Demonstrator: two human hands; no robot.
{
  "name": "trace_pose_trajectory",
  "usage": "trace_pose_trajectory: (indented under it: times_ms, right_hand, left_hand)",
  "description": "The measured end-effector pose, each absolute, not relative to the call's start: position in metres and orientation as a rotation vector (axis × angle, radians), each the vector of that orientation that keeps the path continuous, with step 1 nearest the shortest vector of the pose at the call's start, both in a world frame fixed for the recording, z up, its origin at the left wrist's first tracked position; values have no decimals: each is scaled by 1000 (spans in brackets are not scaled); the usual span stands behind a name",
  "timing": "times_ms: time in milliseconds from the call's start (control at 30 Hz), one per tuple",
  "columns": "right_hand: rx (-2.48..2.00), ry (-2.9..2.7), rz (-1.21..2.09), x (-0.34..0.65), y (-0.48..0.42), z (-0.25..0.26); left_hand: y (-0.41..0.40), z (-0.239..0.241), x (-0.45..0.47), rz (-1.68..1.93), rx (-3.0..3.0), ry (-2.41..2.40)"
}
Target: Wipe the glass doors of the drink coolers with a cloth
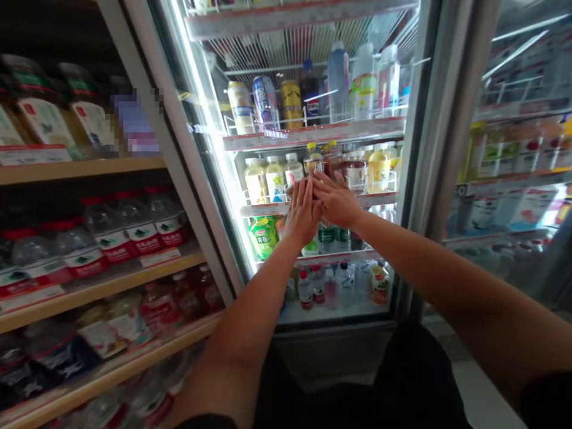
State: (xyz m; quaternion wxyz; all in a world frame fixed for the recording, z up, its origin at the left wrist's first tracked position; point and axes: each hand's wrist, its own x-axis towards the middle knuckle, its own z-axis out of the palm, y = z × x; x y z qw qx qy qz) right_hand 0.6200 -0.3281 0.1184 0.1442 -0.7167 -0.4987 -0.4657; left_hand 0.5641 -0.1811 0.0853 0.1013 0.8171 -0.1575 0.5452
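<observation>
Both arms reach forward to a lit drinks fridge. My left hand has its fingers stretched upward, and nothing shows in it. Against its thumb side rests my right hand, fingers extended and pointing left. The hands touch or overlap near the fingertips. Behind them on the middle shelf stand white-capped bottles, a yellow-capped bottle and a yellow drink bottle. Streaks of reflection suggest glass in front; whether the palms press on it, I cannot tell. Part of the shelf edge is hidden by my fingers.
Wooden shelves with red-capped bottles stand at the left. Cans and tall bottles line the upper fridge shelf. A metal door frame borders the right, with more drinks beyond it. Small bottles sit low in the fridge.
</observation>
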Motion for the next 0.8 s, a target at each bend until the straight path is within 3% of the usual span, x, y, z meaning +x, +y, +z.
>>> trace_pose_trajectory:
  times_ms: [167,300,567,800]
  right_hand:
    - [-2117,-950,-1498,659,-377,96]
    - [-2180,-975,-1581,684,-394,63]
    - [-2005,-890,-1778,691,-382,38]
    - [-1952,-884,-1814,694,-382,28]
  left_hand:
    - [-177,59,567,1783,2606,-382]
    - [-173,44,567,1907,2669,-356]
    - [-170,90,574,1962,2540,-213]
    - [-180,76,580,1975,2671,-539]
